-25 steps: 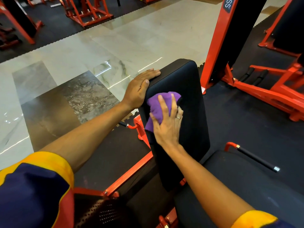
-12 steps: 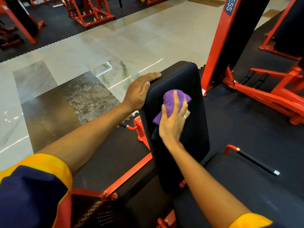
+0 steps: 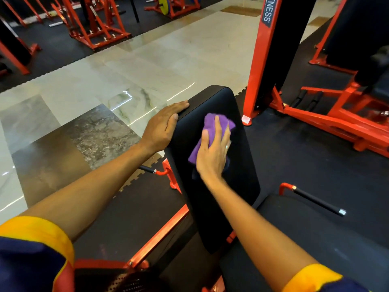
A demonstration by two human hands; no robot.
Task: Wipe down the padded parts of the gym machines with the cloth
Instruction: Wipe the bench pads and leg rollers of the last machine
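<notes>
Right hand (image 3: 212,152) spread flat, pressing cloth (image 3: 210,122) against upper half of backrest (image 3: 242,175); a thumb tuck may be hidden. Left hand (image 3: 162,127) lies flat, fingers straight, on the backrest's left top edge. Backrest's long axis runs toward the person, so most of its face lies below the cloth.

White letters "TNESS", cut off at the top edge, are running down a dark label (image 3: 267,13) on the red upright post (image 3: 254,76).

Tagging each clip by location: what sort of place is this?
A gym, most likely: red steel exercise-machine frames on black rubber floor mats, a black padded backrest, and a yellow weight plate.
</notes>
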